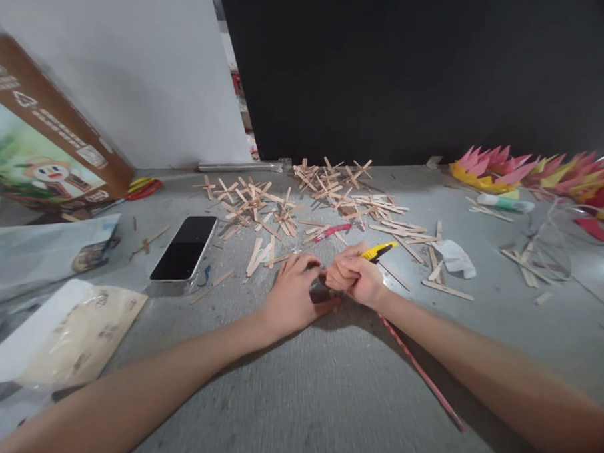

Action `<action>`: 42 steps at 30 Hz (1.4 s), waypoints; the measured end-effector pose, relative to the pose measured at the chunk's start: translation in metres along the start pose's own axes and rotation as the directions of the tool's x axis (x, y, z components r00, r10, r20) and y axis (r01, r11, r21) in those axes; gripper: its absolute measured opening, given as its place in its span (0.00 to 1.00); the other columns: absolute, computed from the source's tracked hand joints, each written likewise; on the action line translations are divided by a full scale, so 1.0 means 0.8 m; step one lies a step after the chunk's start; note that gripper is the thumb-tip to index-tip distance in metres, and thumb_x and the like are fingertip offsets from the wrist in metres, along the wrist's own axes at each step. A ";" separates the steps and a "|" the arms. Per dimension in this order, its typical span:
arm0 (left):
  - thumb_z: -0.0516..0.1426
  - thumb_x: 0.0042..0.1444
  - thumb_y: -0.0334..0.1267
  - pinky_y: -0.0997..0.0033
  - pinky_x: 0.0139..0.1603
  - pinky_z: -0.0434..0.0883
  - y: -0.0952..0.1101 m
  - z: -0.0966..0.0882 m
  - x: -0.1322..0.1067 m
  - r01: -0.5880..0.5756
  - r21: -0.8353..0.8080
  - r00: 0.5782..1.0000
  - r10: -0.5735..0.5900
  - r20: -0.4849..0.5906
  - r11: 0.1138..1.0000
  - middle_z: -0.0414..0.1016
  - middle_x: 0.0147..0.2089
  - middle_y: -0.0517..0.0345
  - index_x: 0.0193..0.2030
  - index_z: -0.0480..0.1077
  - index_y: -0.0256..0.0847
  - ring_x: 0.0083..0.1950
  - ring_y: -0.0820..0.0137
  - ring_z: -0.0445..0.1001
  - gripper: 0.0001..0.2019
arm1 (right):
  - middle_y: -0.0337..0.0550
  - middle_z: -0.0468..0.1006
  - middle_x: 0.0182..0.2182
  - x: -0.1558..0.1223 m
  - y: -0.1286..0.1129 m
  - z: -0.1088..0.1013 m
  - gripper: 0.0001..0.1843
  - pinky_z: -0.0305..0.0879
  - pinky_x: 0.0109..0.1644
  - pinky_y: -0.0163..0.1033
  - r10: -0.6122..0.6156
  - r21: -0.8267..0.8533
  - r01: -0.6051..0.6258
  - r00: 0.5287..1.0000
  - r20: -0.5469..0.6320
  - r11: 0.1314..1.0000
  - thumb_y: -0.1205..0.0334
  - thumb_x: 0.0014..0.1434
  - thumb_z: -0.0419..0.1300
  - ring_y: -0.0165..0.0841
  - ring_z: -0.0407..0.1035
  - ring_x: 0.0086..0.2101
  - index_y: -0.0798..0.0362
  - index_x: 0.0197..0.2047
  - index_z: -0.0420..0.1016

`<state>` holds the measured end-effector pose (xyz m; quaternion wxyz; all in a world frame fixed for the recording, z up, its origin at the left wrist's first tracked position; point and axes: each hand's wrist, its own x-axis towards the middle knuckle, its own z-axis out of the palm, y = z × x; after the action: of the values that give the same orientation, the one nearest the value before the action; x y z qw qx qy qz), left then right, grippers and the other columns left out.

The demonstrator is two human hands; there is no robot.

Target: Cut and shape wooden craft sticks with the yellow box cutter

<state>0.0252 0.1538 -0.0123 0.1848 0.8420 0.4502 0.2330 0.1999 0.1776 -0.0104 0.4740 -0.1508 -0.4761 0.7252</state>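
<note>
Just touching, the right hand (357, 277) fists a yellow plastic utility knife (380, 250) angled far-right; the left hand (291, 296) lies flat against a small dark object (319, 291).

A black phone (183, 248) lies flat on the gray counter (325, 394). Far to its left a brown box (45, 142) with a cartoon picture leans over. Lots of little wooden sticks (328, 187) lie in heaps at the back. Pink, yellow and red paper flowers (489, 166) sit on the right, with a glue tube (506, 203) just beside them. A crumpled white paper (453, 256) lies near the sticks.
</note>
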 end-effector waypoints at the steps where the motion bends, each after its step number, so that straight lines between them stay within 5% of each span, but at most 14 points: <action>1: 0.70 0.56 0.50 0.49 0.64 0.69 0.000 0.000 0.000 -0.005 -0.003 1.000 0.005 -0.002 1.000 0.73 0.58 0.50 0.49 0.78 0.45 0.61 0.53 0.70 0.19 | 0.28 0.46 0.12 0.000 0.001 0.000 0.33 0.37 0.21 0.35 0.000 -0.006 0.000 1.000 0.011 1.000 0.53 0.59 0.65 0.21 0.37 0.15 0.49 0.14 0.48; 14: 0.68 0.55 0.45 0.41 0.65 0.67 -0.008 -0.008 0.009 -0.072 0.052 0.990 0.066 0.124 0.996 0.69 0.66 0.52 0.51 0.79 0.50 0.64 0.48 0.67 0.16 | 0.28 0.49 0.12 0.010 0.003 -0.003 0.30 0.37 0.21 0.35 0.051 -0.011 -0.051 0.997 0.050 0.999 0.58 0.57 0.64 0.22 0.39 0.15 0.48 0.15 0.48; 25: 0.67 0.59 0.57 0.43 0.67 0.63 -0.013 0.002 0.004 -0.072 0.047 0.995 0.068 0.079 0.996 0.69 0.66 0.49 0.55 0.80 0.49 0.66 0.48 0.65 0.22 | 0.28 0.49 0.12 0.015 0.004 -0.010 0.28 0.37 0.21 0.36 0.073 0.014 -0.075 0.994 0.077 0.997 0.59 0.58 0.61 0.22 0.38 0.15 0.49 0.16 0.47; 33: 0.72 0.51 0.51 0.35 0.68 0.60 -0.021 -0.008 0.016 -0.013 -0.054 0.984 0.023 0.177 0.998 0.68 0.67 0.44 0.51 0.81 0.45 0.67 0.41 0.64 0.22 | 0.28 0.52 0.12 0.029 -0.006 -0.010 0.26 0.38 0.20 0.34 0.185 -0.017 -0.186 0.954 0.237 0.982 0.60 0.62 0.61 0.22 0.40 0.14 0.49 0.17 0.53; 42: 0.73 0.51 0.43 0.45 0.70 0.63 -0.031 -0.010 0.021 -0.004 -0.215 0.988 0.036 0.148 0.977 0.73 0.64 0.48 0.43 0.83 0.45 0.67 0.47 0.68 0.13 | 0.29 0.52 0.11 0.025 -0.002 -0.009 0.27 0.35 0.19 0.34 0.161 0.033 -0.170 0.969 0.185 0.985 0.59 0.59 0.63 0.22 0.40 0.13 0.49 0.15 0.54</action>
<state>0.0120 0.1815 -0.0149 0.3056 0.8369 0.3986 0.2178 0.1955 0.1988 -0.0080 0.3700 -0.1120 -0.4854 0.7842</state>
